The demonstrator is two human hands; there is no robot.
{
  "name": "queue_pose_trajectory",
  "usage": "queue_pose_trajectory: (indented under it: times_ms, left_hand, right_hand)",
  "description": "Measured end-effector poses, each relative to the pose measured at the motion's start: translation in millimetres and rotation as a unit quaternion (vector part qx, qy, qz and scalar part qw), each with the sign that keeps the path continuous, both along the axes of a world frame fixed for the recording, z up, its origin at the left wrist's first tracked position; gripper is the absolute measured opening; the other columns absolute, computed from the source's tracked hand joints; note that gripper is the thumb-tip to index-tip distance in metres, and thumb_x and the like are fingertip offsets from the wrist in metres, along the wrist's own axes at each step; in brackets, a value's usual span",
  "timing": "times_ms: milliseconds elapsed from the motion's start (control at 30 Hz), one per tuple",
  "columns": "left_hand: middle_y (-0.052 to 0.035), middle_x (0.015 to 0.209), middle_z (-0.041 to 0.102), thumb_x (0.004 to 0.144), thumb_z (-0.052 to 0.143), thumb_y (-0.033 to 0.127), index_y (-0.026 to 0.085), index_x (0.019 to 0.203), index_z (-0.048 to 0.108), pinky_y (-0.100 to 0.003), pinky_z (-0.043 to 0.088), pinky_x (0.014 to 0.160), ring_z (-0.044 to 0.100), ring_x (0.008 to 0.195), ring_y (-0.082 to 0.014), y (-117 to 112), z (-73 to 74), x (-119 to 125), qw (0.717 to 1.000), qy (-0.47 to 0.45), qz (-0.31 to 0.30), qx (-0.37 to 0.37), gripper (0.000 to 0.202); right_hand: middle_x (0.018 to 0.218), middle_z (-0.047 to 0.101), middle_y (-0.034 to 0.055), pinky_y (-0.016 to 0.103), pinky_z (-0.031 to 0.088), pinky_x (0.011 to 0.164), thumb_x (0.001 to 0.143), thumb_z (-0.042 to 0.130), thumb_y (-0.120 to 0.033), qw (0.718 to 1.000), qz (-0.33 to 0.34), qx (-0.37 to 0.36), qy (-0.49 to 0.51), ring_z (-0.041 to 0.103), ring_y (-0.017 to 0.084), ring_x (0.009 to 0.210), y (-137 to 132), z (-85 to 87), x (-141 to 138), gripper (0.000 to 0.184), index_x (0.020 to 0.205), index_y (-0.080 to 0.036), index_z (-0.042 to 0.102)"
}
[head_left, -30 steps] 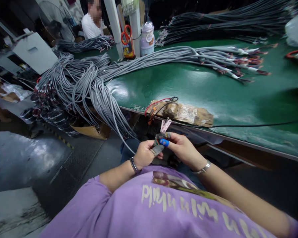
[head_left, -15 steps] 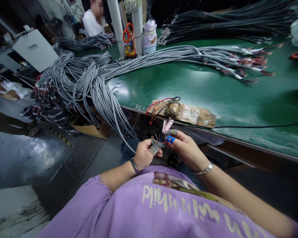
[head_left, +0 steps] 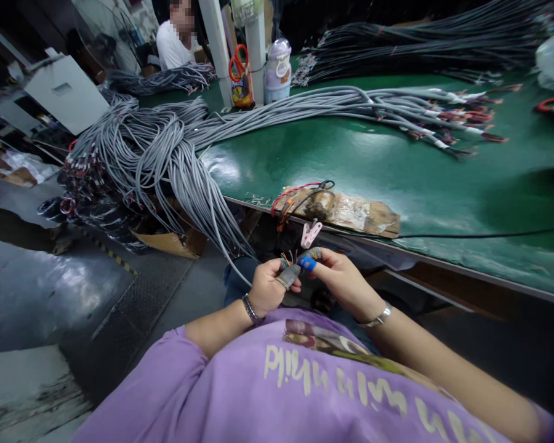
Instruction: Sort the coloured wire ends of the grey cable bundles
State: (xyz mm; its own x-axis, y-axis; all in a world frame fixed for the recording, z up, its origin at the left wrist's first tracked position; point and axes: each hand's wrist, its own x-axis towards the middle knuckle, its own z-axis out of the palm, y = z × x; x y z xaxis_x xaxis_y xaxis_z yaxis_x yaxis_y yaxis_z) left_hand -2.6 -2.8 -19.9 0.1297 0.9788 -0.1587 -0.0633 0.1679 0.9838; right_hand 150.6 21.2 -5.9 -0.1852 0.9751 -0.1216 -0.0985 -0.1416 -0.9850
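Observation:
My left hand (head_left: 268, 288) is closed around the end of a grey cable (head_left: 237, 271), with grey coverings on its fingers. Thin coloured wires (head_left: 288, 257) fan out above those fingers. Close on the right, my right hand (head_left: 339, 275) pinches at the wires, its fingertips almost meeting the left ones. One of its fingers wears a blue wrap (head_left: 307, 264), another a grey covering; the wire between them is mostly hidden. A pink clothes peg (head_left: 311, 234) sits at the bench edge just above my right fingers.
Grey cables (head_left: 166, 141) drape over the green bench (head_left: 443, 184) and hang off its left side. A taped wooden board (head_left: 383, 220) with red and black leads lies at the edge. Behind are scissors (head_left: 239, 58), a lilac bottle (head_left: 278, 71), black cables (head_left: 420, 46) and a seated person (head_left: 173, 43).
My right hand has moved slightly left, closer to my left hand. The pink wire seen between the hands before is now hidden. My left hand has stayed in place.

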Motion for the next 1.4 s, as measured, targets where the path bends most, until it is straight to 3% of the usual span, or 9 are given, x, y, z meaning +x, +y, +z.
queue_pose_trajectory:
  times_ms: [200, 433, 567, 733, 833, 1067, 1200, 1400]
  left_hand:
    - [-0.0012, 0.058, 0.061, 0.068, 0.07, 0.063, 0.015, 0.067, 0.058, -0.023, 0.05, 0.05, 0.058, 0.048, -0.0104, 0, -2.8, 2, 1.0, -0.013, -0.01, -0.002, 0.05]
    - [-0.0008, 0.057, 0.062, 0.072, 0.07, 0.06, 0.015, 0.07, 0.058, -0.021, 0.049, 0.048, 0.059, 0.047, -0.0103, 2, -4.5, 0, 1.0, -0.029, 0.006, -0.01, 0.047]
    - [-0.0006, 0.057, 0.062, 0.071, 0.072, 0.059, 0.014, 0.07, 0.059, -0.021, 0.049, 0.048, 0.058, 0.046, -0.0097, 1, -3.4, 0, 0.999, -0.037, 0.005, -0.008, 0.047]
    - [-0.001, 0.057, 0.062, 0.07, 0.072, 0.059, 0.012, 0.076, 0.065, -0.022, 0.051, 0.049, 0.059, 0.047, -0.0101, -1, 0.0, 0, 0.999, -0.045, 0.001, -0.013, 0.048]
    - [-0.0009, 0.057, 0.062, 0.07, 0.073, 0.058, 0.011, 0.076, 0.066, -0.021, 0.05, 0.048, 0.058, 0.047, -0.0096, -2, 1.0, 0, 0.999, -0.053, 0.008, -0.009, 0.048]
    - [-0.0003, 0.057, 0.062, 0.07, 0.074, 0.054, 0.012, 0.075, 0.064, -0.021, 0.049, 0.047, 0.057, 0.046, -0.0089, 2, 3.7, 7, 0.995, -0.096, 0.008, -0.013, 0.044]
    - [-0.0003, 0.054, 0.061, 0.064, 0.077, 0.051, 0.012, 0.072, 0.062, -0.021, 0.047, 0.043, 0.055, 0.042, -0.009, 9, 10.1, 15, 0.991, -0.126, 0.03, -0.043, 0.042]
    - [-0.0003, 0.052, 0.06, 0.064, 0.076, 0.045, 0.012, 0.068, 0.062, -0.019, 0.044, 0.041, 0.054, 0.04, -0.0088, 13, 12.6, 21, 0.988, -0.138, 0.032, -0.058, 0.036]
  right_hand:
    - [0.065, 0.064, 0.0003, 0.028, 0.046, 0.061, 0.059, 0.083, -0.052, 1.0, 0.021, -0.005, -0.004, 0.052, 0.014, 0.06, 2, 0.3, -2, 0.036, 0.068, -0.021, 0.068]
    - [0.064, 0.06, -0.0014, 0.026, 0.04, 0.057, 0.065, 0.079, -0.045, 0.998, -0.06, -0.032, 0.009, 0.048, 0.012, 0.059, -3, -10.7, -7, 0.028, 0.068, -0.02, 0.066]
    - [0.063, 0.058, -0.0019, 0.024, 0.04, 0.055, 0.063, 0.079, -0.037, 0.994, -0.07, -0.06, 0.061, 0.047, 0.011, 0.058, 0, -11.4, -8, 0.022, 0.065, -0.019, 0.065]
    - [0.054, 0.047, -0.0057, 0.021, 0.043, 0.051, 0.061, 0.079, -0.03, 0.969, -0.142, -0.128, 0.154, 0.042, 0.008, 0.051, 9, -11.0, 0, 0.024, 0.059, -0.02, 0.057]
    - [0.056, 0.049, -0.0049, 0.021, 0.045, 0.051, 0.062, 0.08, -0.03, 0.963, -0.113, -0.138, 0.202, 0.044, 0.008, 0.051, 12, -11.2, 5, 0.025, 0.061, -0.02, 0.057]
    - [0.072, 0.066, 0.0029, 0.025, 0.05, 0.056, 0.076, 0.068, -0.059, 0.949, -0.04, -0.192, 0.247, 0.056, 0.012, 0.058, 26, -14.4, 4, 0.04, 0.074, -0.019, 0.067]
    - [0.068, 0.066, 0.0022, 0.025, 0.048, 0.055, 0.078, 0.066, -0.06, 0.952, -0.002, -0.156, 0.262, 0.056, 0.013, 0.058, 36, -9.8, -1, 0.041, 0.077, -0.02, 0.069]
    - [0.068, 0.067, 0.0029, 0.029, 0.049, 0.058, 0.074, 0.07, -0.061, 0.945, -0.009, -0.156, 0.287, 0.058, 0.015, 0.059, 39, -4.2, -9, 0.042, 0.075, -0.019, 0.069]
